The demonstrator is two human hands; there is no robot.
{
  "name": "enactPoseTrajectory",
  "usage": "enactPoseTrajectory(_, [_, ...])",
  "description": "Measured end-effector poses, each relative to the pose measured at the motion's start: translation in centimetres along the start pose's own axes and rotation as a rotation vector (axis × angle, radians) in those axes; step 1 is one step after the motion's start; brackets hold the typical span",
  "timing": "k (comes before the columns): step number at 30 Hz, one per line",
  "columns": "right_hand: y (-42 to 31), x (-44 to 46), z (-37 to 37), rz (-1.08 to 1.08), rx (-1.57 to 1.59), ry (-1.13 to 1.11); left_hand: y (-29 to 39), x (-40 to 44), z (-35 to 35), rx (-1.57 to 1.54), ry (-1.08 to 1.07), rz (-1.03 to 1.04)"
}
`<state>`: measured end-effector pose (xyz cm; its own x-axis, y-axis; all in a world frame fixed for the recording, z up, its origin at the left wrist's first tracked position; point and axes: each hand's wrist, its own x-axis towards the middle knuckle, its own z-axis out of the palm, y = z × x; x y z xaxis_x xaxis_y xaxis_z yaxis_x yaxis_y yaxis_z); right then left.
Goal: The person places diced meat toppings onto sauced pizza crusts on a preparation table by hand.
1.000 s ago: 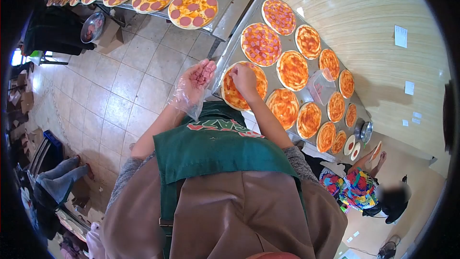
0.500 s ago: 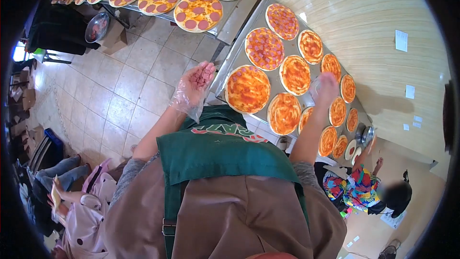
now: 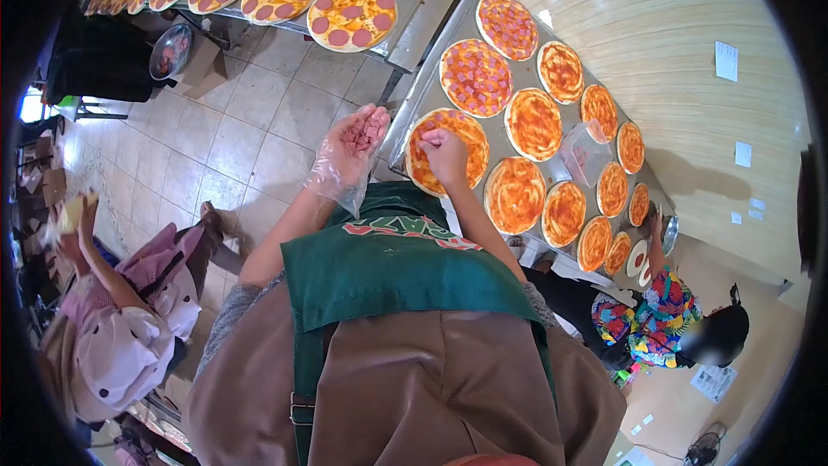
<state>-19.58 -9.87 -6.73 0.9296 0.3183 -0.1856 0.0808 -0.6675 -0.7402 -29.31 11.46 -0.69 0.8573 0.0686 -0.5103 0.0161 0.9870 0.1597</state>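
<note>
My left hand (image 3: 347, 155), in a clear plastic glove, is cupped palm up around a pile of diced ham (image 3: 364, 133), left of the tray. My right hand (image 3: 445, 157) looks bare. It is over the nearest sauced pizza base (image 3: 466, 127), fingertips pinched; what they hold, if anything, is hidden. A few ham cubes lie on this base's upper part. Behind it, a pizza (image 3: 476, 78) is covered in ham cubes. A clear plastic container (image 3: 586, 152) with pink pieces inside stands among the sauced bases.
The metal tray (image 3: 420, 97) carries several more bases, such as a sauced one (image 3: 515, 195). Sausage-slice pizzas (image 3: 352, 16) fill another table at upper left. A person in a colourful shirt (image 3: 660, 319) reaches to the tray's far end. Another person (image 3: 129, 328) stands at left.
My right hand has come left from the clear container to the nearest base, uncovering the container. My left hand stays almost in place. The person at left has moved closer.
</note>
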Motion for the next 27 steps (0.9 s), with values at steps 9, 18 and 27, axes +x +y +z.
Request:
enactPoseTrajectory(9, [-2.2, -1.1, -0.4, -0.183, -0.364, 0.164, 0.5, -0.5, -0.2, -0.066, -0.032, 0.022])
enactPoseTrajectory(18, [-2.9, -1.6, -0.5, -0.187, -0.458, 0.091, 0.0, -0.9, -0.3, -0.06, -0.018, -0.005])
enactPoseTrajectory(27, [-7.1, -3.0, -1.3, -0.263, 0.112, 0.107, -0.9, -0.4, -0.1, -0.033, -0.039, -0.045])
